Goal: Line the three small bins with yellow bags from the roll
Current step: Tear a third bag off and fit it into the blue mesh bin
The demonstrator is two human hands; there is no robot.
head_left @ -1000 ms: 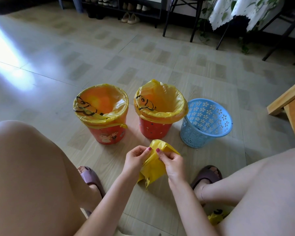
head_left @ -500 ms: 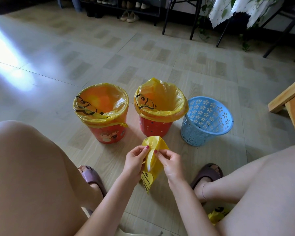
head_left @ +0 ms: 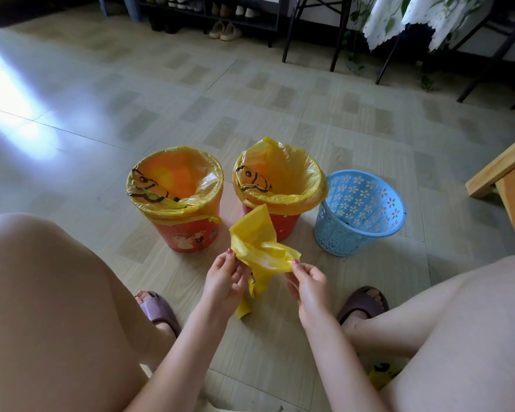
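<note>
**Third bag opening, blue bin waiting**

Head view: take the blue bin (head_left: 360,212) as your marker. It stands bare on the floor (head_left: 280,99), its lattice wall showing no liner, so it is the one left to do. Just beside it, on the side away from the wooden bench (head_left: 506,179), sits the middle orange bin (head_left: 275,226), and beyond that the far orange bin (head_left: 188,233); both already wear yellow liners folded over their rims.

You hold the loose yellow bag (head_left: 259,248) in the air nearer to you than the blue bin, in front of the middle one. Your left hand (head_left: 225,282) pinches one edge between thumb and fingertip, and your right hand (head_left: 308,285) pinches the opposite edge the same way. The hands sit apart, which looks like you are pulling the mouth open before lowering it into the blue bin.

The bag's lower part hangs crumpled between your hands, so whether the mouth has truly parted is hard to tell. A yellow scrap with black print (head_left: 382,374) peeks out beside your right leg; it may be the roll, but it is mostly hidden.
</note>
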